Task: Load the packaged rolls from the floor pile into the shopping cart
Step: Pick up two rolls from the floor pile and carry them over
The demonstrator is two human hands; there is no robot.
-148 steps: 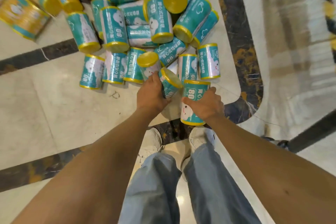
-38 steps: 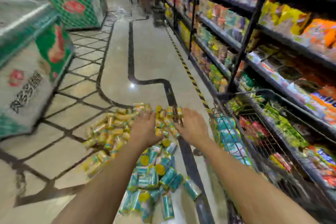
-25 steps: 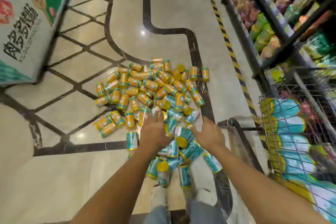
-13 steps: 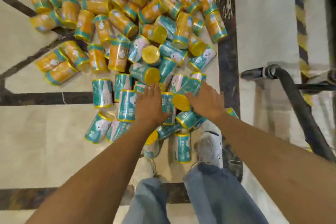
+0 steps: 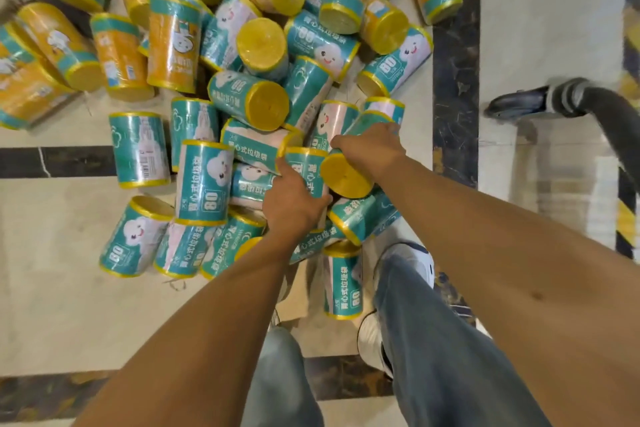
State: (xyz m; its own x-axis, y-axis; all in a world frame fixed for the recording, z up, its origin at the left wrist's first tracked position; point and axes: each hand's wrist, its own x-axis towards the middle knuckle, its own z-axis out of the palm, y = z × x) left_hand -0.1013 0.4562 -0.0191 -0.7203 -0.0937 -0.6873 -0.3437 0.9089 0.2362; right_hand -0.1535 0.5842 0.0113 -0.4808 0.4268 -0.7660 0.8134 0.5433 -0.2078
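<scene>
The floor pile (image 5: 249, 97) of teal and orange packaged rolls sprawls at the person's feet, far from emptied; I'd call this the pick-up step. Only a black cart frame (image 5: 609, 121) shows, off to the right, so each lift calls for a swing that way. The right hand (image 5: 370, 149) wraps one teal roll (image 5: 346, 177). The left hand (image 5: 294, 208) clasps a second teal roll (image 5: 306, 166), wedged among neighbours that may tumble.

Rolls (image 5: 204, 180) pack tight ahead of and around the left hand (image 5: 294, 204) and right hand (image 5: 370, 149). Open floor (image 5: 62, 305) lies near-left of them; rightward, a bare strip reaches the black cart frame (image 5: 602, 107).
</scene>
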